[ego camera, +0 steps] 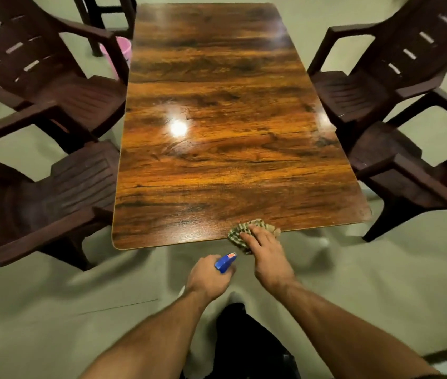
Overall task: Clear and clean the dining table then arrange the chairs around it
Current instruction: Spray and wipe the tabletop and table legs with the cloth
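This looked like the dining area of a home. A long table [211, 105] with a glossy wood-grain top (bright glare spots lay on it) stood on a plain pale floor [52, 310]. Moulded dark brown plastic armchairs with slotted backs faced its long sides: the far left armchair [52, 86] and near left armchair [61, 187] on one side, the far right armchair [367, 88] and near right armchair [397, 170] on the other. A small pink bucket [122, 49] sat on the floor by the table's far left corner, beside the dark legs [91, 23] of another seat or stool. A checked cloth [237, 232] and a blue-headed spray bottle [225, 262] were ordinary household cleaning things.
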